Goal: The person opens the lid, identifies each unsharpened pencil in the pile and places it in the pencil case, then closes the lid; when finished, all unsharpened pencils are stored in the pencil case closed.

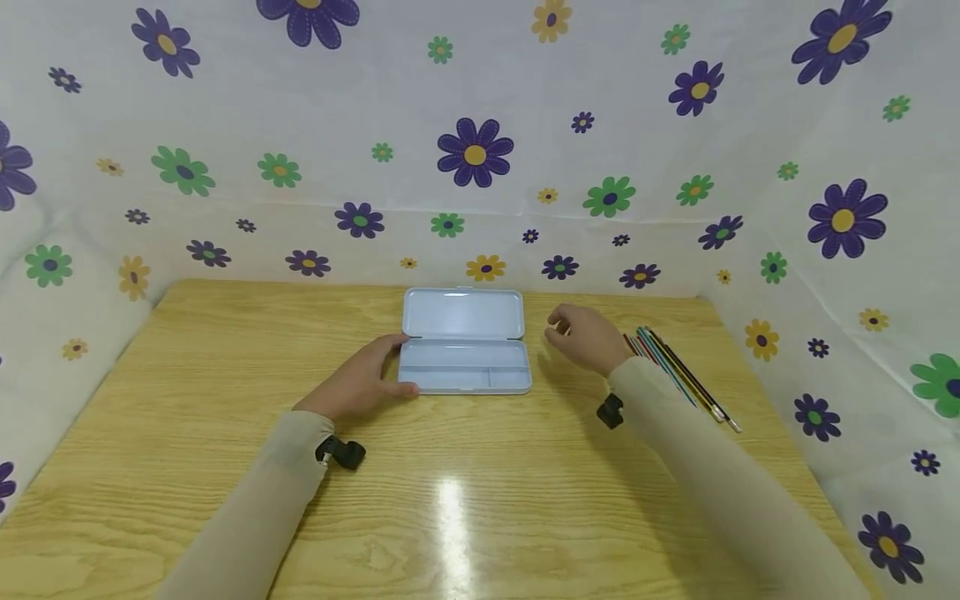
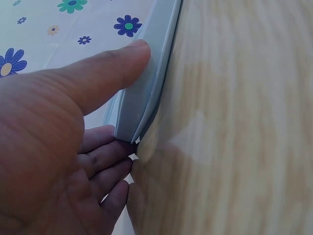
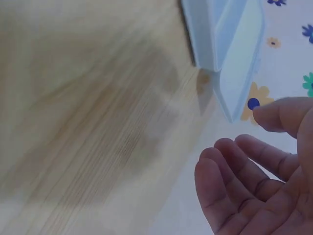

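A light blue pencil case [image 1: 465, 354] lies on the table with its lid [image 1: 462, 312] folded back toward the wall. Inside, dividers split its front part into a long and a short compartment. My left hand [image 1: 360, 379] grips the case's left end, thumb along the front side and fingers around the far corner; the left wrist view shows the thumb [image 2: 134, 56] pressed to the case wall. My right hand [image 1: 588, 337] hovers to the right of the case, fingers loosely curled with nothing in them. In the right wrist view its palm and fingers [image 3: 210, 181] face the case.
Several pencils [image 1: 686, 375] in red, teal, yellow and black lie in a bunch right of my right forearm. The wooden table [image 1: 225, 358] is bordered at the back and sides by a white cloth [image 1: 420, 100] with printed flowers.
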A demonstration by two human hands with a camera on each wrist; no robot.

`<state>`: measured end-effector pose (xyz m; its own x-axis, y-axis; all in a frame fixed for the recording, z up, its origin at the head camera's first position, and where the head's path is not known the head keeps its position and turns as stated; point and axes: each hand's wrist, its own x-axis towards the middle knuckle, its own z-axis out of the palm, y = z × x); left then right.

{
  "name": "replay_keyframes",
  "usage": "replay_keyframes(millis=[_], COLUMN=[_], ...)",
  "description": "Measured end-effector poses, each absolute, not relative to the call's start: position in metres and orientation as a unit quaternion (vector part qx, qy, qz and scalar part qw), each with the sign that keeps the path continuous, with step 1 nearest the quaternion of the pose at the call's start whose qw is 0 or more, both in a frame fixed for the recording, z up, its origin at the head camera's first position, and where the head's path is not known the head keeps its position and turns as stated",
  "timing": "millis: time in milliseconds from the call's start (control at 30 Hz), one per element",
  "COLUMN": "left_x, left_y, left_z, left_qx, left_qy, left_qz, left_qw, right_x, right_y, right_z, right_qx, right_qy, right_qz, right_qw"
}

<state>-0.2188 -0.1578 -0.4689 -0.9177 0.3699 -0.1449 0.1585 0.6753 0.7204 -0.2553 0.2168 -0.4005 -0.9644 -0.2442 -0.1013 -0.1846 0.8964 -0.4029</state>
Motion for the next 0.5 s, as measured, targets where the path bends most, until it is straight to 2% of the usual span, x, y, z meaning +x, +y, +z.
replay_keyframes(millis=[200,500], left_x=[-0.219,-0.221], left_y=[-0.159,-0.159], left_z=[-0.469,-0.472], left_qx=[0.148,0.153], left_qy=[0.905,0.901], left_qz=[0.375,0.382], left_qw=[0.138,0.135], right_x=[-0.218,-0.175], right_y=[0.261,0.331], right_z=[-0.397,-0.407], right_qx=[-0.144,-0.118], right_qy=[0.973,0.981], right_qz=[-0.162,-0.143], right_qw=[0.074,0.055])
